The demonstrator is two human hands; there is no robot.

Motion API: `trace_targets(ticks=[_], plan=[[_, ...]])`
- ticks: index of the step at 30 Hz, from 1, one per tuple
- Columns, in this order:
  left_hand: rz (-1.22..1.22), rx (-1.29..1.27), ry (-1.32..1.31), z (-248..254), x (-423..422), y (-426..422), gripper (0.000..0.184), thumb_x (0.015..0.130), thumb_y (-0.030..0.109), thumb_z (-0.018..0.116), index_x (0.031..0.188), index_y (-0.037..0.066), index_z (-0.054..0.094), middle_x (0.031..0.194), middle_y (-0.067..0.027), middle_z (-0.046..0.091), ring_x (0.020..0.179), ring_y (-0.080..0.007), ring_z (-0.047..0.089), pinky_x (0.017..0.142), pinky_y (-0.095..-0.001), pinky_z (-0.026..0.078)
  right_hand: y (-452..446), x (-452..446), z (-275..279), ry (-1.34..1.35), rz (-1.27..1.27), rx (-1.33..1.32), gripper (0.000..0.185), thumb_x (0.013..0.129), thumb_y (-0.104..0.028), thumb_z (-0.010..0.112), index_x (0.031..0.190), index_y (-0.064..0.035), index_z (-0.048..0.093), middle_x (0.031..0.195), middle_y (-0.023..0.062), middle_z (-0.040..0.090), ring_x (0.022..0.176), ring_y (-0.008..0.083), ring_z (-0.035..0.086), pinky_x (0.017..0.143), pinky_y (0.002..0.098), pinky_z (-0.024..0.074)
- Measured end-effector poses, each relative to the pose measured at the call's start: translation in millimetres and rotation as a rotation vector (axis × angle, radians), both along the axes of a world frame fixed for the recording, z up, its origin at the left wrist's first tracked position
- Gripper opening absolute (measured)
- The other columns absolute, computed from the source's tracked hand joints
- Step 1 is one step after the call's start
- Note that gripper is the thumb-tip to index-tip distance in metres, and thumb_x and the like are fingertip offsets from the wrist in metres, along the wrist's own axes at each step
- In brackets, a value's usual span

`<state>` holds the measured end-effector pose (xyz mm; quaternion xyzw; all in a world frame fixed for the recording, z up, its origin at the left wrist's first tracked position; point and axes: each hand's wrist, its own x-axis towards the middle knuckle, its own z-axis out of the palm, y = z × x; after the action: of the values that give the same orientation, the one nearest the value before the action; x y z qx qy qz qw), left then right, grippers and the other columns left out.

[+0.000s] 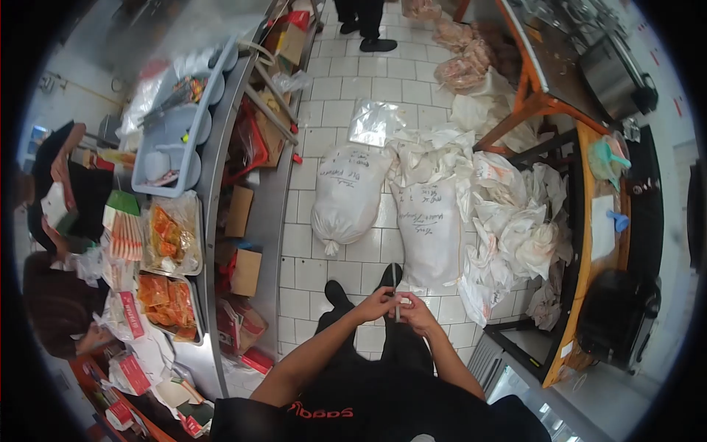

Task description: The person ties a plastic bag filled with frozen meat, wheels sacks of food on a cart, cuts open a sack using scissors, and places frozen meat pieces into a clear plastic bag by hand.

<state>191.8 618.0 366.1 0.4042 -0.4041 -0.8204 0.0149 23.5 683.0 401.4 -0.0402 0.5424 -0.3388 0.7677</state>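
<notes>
In the middle of the view, my left hand (375, 305) and my right hand (417, 313) meet in front of my body, fingers bent. Between them is a thin, pale, strip-like item (394, 280), pinched by both hands; what it is cannot be made out. Beyond the hands, two stuffed white sacks with black handwriting rest on the tiled floor: a tied one (350, 193) on the left and a longer one (428, 234) on the right. A shiny silvery packet (372, 124) lies at the top of the left sack.
At left, a steel counter (210, 295) holds a blue-grey bin (175, 140) and trays of orange packets (168, 303); another person (59, 295) stands behind it. Crumpled white bags (515, 221) pile up at right beside a wooden-edged table (582, 295). Another person's legs (361, 18) show at the top.
</notes>
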Motion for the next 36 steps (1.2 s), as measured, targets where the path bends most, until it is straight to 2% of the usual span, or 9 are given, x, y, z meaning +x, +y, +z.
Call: trace_targets(ticks=[8, 15, 17, 22, 24, 29, 31, 34, 36], plan=[[0.359, -0.215, -0.747, -286, 161, 2, 0.042, 0.079, 0.039, 0.07, 0.099, 0.003, 0.062, 0.088, -0.0158, 0.067, 0.086, -0.0265, 0.066, 0.077, -0.0353, 0.05, -49, 76, -184, 0.364, 0.532, -0.091, 0.069, 0.073, -0.023, 0.08, 0.129, -0.0093, 0.043, 0.078, -0.0006, 0.051, 0.068, 0.0106, 0.049, 0.061, 0.0256, 0.0409], [0.199, -0.624, -0.831, -434, 203, -94, 0.033, 0.08, 0.028, 0.066, 0.1, 0.002, 0.061, 0.091, -0.0172, 0.067, 0.089, -0.0352, 0.064, 0.08, -0.0403, 0.05, -158, 72, -343, 0.445, 0.958, -0.456, 0.087, 0.064, -0.042, 0.085, 0.131, -0.0076, 0.041, 0.082, 0.0042, 0.054, 0.074, 0.0155, 0.052, 0.066, 0.029, 0.0441], [0.062, -1.07, -0.714, -485, 206, -128, 0.036, 0.08, 0.027, 0.063, 0.107, 0.003, 0.059, 0.096, -0.0182, 0.066, 0.091, -0.0366, 0.062, 0.08, -0.0425, 0.049, -187, 57, -373, 0.562, 1.044, -0.536, 0.087, 0.064, -0.045, 0.083, 0.13, -0.0073, 0.042, 0.083, 0.0078, 0.057, 0.077, 0.0197, 0.056, 0.07, 0.0314, 0.0463], [-0.402, -0.891, -0.736, -507, 176, -209, 0.037, 0.079, 0.029, 0.061, 0.105, 0.002, 0.063, 0.09, -0.0175, 0.067, 0.082, -0.0357, 0.063, 0.074, -0.0423, 0.049, -246, 55, -350, 0.724, 1.126, -0.639, 0.091, 0.063, -0.052, 0.081, 0.132, -0.0084, 0.039, 0.091, 0.0153, 0.06, 0.086, 0.0279, 0.061, 0.077, 0.0366, 0.0482], [-0.876, -0.802, -0.591, -495, 173, -244, 0.032, 0.079, 0.029, 0.06, 0.093, 0.002, 0.067, 0.083, -0.0174, 0.068, 0.072, -0.0343, 0.063, 0.071, -0.0397, 0.05, -250, 56, -338, 0.795, 1.102, -0.725, 0.093, 0.064, -0.052, 0.081, 0.133, -0.0082, 0.037, 0.095, 0.0164, 0.059, 0.088, 0.0281, 0.059, 0.078, 0.0364, 0.0477], [-0.594, -0.527, -0.591, -445, 176, -282, 0.032, 0.077, 0.031, 0.062, 0.083, 0.0, 0.068, 0.081, -0.0144, 0.069, 0.074, -0.0293, 0.066, 0.068, -0.0371, 0.051, -237, 61, -336, 0.791, 0.95, -0.772, 0.097, 0.065, -0.055, 0.079, 0.138, -0.008, 0.034, 0.103, 0.019, 0.054, 0.097, 0.0277, 0.055, 0.085, 0.0357, 0.0453], [-0.209, -1.106, -0.715, -443, 162, -288, 0.041, 0.077, 0.04, 0.068, 0.085, 0.0, 0.067, 0.082, -0.0136, 0.069, 0.081, -0.0259, 0.067, 0.072, -0.0368, 0.052, -231, 57, -342, 0.813, 0.969, -0.708, 0.094, 0.067, -0.051, 0.08, 0.137, -0.0073, 0.036, 0.096, 0.013, 0.052, 0.089, 0.0231, 0.051, 0.08, 0.0332, 0.0435], [0.01, -1.192, -0.893, -451, 114, -289, 0.052, 0.073, 0.049, 0.072, 0.087, -0.001, 0.065, 0.09, -0.0151, 0.068, 0.091, -0.0252, 0.066, 0.078, -0.0372, 0.052, -222, 52, -351, 0.865, 1.005, -0.594, 0.087, 0.071, -0.049, 0.078, 0.136, -0.0066, 0.039, 0.084, 0.0054, 0.05, 0.077, 0.0174, 0.047, 0.073, 0.0297, 0.0412], [-0.066, -1.177, -1.002, -483, 93, -274, 0.054, 0.073, 0.049, 0.072, 0.096, 0.001, 0.063, 0.096, -0.0167, 0.067, 0.092, -0.0281, 0.065, 0.08, -0.0384, 0.051, -219, 53, -348, 0.83, 1.029, -0.479, 0.096, 0.068, -0.06, 0.075, 0.134, -0.0006, 0.038, 0.094, 0.0168, 0.057, 0.084, 0.0253, 0.059, 0.08, 0.0347, 0.046]])
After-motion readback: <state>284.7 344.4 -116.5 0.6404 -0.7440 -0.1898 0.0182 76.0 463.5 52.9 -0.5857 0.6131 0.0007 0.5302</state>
